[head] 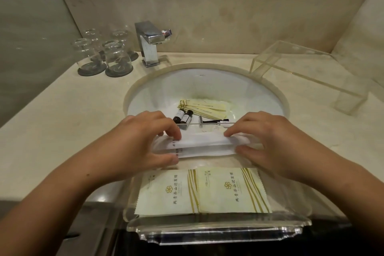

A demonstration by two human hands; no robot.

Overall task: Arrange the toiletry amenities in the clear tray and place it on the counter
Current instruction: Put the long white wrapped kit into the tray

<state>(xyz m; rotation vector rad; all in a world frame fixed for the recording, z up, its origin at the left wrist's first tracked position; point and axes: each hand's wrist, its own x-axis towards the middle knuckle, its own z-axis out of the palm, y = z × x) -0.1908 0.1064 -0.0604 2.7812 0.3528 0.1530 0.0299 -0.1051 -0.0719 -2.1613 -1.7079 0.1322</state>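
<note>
Right now your clear tray [220, 233] lies across the near rim of the sink [207, 81], with its thick front edge toward you. In its near half two pale yellow sachets lie flat side by side, touching: the left sachet [166, 191] and the right sachet [232, 189]. Each bears a gold flower emblem, a column of gold Chinese characters and gold stripes along one side. There is also a small line of script, too fine to read.

Over the far half of the tray you hold a long white packet [205, 145] crosswise. Your left hand [137, 141] pinches its left end, fingers curled on top and thumb underneath. Your right hand [268, 141] pinches the right end in the same way. Dark characters are printed at the packet's left end, partly covered by your fingers. You cannot tell whether the packet rests on the tray floor.

Down in the sink lie several long yellow packets [205, 107] fanned together, two small dark bottles [182, 116] with pale labels too small to read, and a razor [202, 119].

On the counter [62, 120] to the left, four upturned glasses [104, 56] stand on dark coasters [91, 68] beside the chrome faucet [148, 43]. To the right stands a clear acrylic riser [307, 68].
</note>
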